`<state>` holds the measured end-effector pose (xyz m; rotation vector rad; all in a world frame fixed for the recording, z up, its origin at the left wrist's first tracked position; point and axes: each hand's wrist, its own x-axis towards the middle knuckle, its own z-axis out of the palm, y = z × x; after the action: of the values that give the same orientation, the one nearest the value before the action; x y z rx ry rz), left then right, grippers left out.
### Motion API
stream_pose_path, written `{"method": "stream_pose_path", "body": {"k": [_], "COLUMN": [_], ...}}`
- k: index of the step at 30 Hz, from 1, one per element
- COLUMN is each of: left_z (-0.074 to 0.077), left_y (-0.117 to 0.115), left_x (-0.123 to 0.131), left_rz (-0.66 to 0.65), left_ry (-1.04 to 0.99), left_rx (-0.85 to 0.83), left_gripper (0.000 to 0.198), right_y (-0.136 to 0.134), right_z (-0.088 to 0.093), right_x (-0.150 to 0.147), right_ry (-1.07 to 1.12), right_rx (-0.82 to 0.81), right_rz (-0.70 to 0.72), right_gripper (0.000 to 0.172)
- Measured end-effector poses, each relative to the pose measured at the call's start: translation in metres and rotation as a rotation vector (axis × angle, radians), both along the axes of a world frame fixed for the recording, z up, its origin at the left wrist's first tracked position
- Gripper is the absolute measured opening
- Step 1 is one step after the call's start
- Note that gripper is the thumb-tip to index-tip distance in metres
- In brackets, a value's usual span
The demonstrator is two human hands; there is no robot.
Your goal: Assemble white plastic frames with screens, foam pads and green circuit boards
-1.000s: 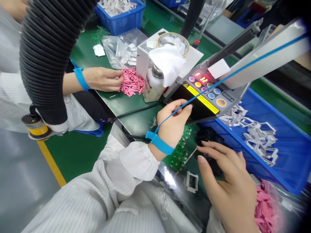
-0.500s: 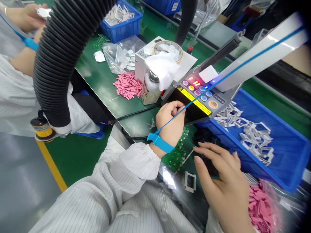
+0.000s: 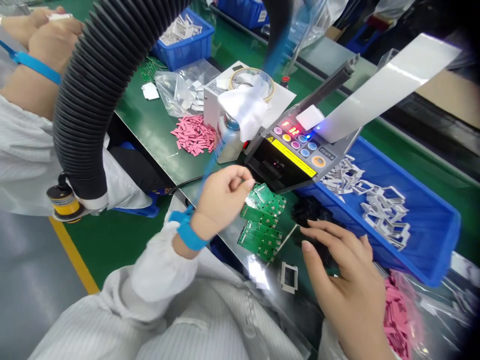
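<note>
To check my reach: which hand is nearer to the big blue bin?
The right hand is nearer, just beside the blue bin. The left hand is farther, with the green boards between it and the bin.

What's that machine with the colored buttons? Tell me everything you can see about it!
This gray machine has round buttons in pink, yellow, blue and orange, plus a small red number screen. A yellow label runs along the edge of its shiny black front. A wide white strip rises up from its back, and a white square sits on top. Its lower edge is right by a blue bin. No hand is touching it.
</note>
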<state>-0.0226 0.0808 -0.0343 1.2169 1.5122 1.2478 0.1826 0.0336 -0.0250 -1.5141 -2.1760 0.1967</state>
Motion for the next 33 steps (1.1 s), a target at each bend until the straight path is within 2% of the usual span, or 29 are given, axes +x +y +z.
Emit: {"method": "stream_pose_path", "body": {"k": [3, 5, 8, 12, 15, 18, 23, 27, 33], "left_z": [-0.015, -0.027, -0.041, -0.044, -0.039, -0.029, -0.016, -0.016, -0.024], "left_y": [0.005, 0.008, 0.01, 0.007, 0.005, 0.005, 0.014, 0.025, 0.035], "left_x": [-0.028, -0.032, -0.025, -0.02, -0.023, -0.021, 0.001, 0.016, 0.039], "left_rz": [-0.163, -0.216, -0.195, -0.157, -0.142, -0.086, 0.055, 0.114, 0.27], "left_ry": [0.408, 0.611, 0.705, 0.744, 0.684, 0.558, 0.374, 0.229, 0.038], "left_rx": [-0.102, -0.13, -0.125, -0.118, -0.113, -0.038, 0.115, 0.175, 0.282], "left_gripper": [0.014, 0.015, 0.015, 0.013, 0.023, 0.028, 0.025, 0.021, 0.014], "right_y": [0.0, 0.0, 0.0, 0.0, -0.001, -0.002, -0.002, -0.002, -0.003], "right_z": [-0.002, -0.002, -0.001, 0.002, 0.0, -0.003, -0.005, -0.005, -0.009], "right_x": [-0.003, -0.007, -0.012, -0.013, -0.01, -0.007, -0.007, -0.006, -0.002], "right_ry": [0.001, -0.003, -0.014, -0.023, -0.03, -0.036, -0.034, -0.031, -0.03], "right_rx": [-0.011, -0.018, -0.014, -0.004, -0.002, -0.009, 0.001, -0.008, -0.034], "right_rz": [0.007, 0.029, 0.059, 0.054, 0.055, 0.054, 0.069, 0.059, 0.062], "right_gripper": [0.015, 0.014, 0.014, 0.014, 0.015, 0.016, 0.016, 0.017, 0.017]}}
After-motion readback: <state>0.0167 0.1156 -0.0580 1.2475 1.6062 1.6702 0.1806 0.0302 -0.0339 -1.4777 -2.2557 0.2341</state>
